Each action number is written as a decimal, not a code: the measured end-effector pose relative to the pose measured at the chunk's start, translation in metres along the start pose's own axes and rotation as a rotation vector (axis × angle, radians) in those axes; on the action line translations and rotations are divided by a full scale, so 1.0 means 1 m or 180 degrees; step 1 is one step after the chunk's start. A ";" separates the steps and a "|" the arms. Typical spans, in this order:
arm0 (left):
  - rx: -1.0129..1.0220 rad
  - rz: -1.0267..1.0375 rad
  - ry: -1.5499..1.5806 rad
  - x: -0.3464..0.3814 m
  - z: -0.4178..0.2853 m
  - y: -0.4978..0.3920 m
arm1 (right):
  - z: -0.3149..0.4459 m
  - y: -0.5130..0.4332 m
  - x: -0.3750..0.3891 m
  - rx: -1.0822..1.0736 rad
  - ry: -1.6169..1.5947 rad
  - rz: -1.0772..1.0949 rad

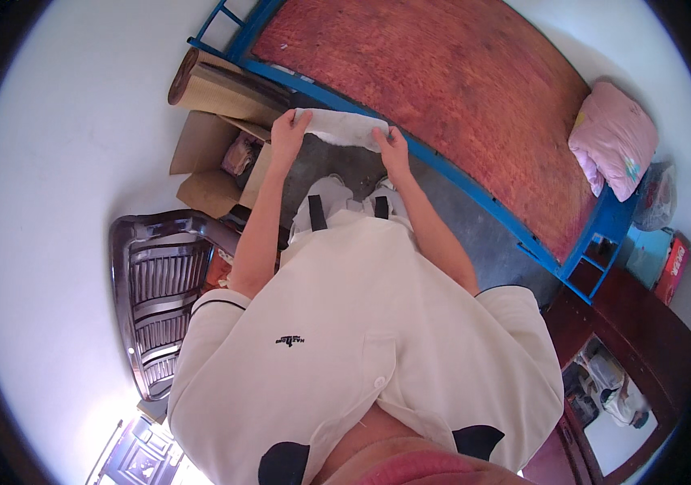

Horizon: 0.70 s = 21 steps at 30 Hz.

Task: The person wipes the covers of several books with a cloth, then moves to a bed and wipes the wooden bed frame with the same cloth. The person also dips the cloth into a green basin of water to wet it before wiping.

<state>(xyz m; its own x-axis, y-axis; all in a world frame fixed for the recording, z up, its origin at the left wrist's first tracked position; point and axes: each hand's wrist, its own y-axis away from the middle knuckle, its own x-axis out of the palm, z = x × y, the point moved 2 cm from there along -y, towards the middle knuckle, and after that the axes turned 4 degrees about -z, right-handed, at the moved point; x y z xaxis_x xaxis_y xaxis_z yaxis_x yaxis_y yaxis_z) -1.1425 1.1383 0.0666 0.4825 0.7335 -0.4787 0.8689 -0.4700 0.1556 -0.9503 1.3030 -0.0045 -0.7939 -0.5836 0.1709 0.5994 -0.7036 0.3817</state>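
Observation:
A white cloth [340,126] is stretched between my two hands, in front of my body and above the dark floor. My left hand [288,136] pinches its left end, thumb on top. At the other end, my right hand [393,148] grips the cloth the same way. The cloth looks folded into a band, and its underside is hidden. Just beyond it runs the blue metal frame [467,192] of a bed with a bare reddish-brown board [430,91]. I cannot tell whether the cloth touches the frame.
Left of my arm stand an open cardboard box [200,142] with pink cloth inside, a rolled mat [218,85] and a dark slatted chair [166,273]. A folded pink quilt [615,139] lies at the bed's right end. A dark red cabinet [636,309] with a mirror [615,418] stands right.

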 end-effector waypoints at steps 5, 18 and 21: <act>-0.0022 -0.0280 -0.0728 -0.001 0.018 -0.003 | 0.002 -0.010 -0.001 0.0222 0.0256 0.0097; 0.0144 0.0947 -0.0360 -0.002 0.062 -0.081 | 0.027 -0.074 0.072 -0.0622 0.3108 0.0867; 0.0506 0.1443 -0.0722 -0.015 0.049 -0.098 | 0.041 -0.089 0.101 -0.1150 0.3136 0.0433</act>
<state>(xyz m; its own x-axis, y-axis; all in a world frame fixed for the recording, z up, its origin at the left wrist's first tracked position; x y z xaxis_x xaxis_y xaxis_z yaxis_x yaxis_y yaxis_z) -1.2403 1.1496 0.0163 0.7545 0.3231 -0.5713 0.5425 -0.7969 0.2658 -1.0883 1.3229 0.0159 -0.3809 -0.6238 -0.6824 0.8006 -0.5917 0.0941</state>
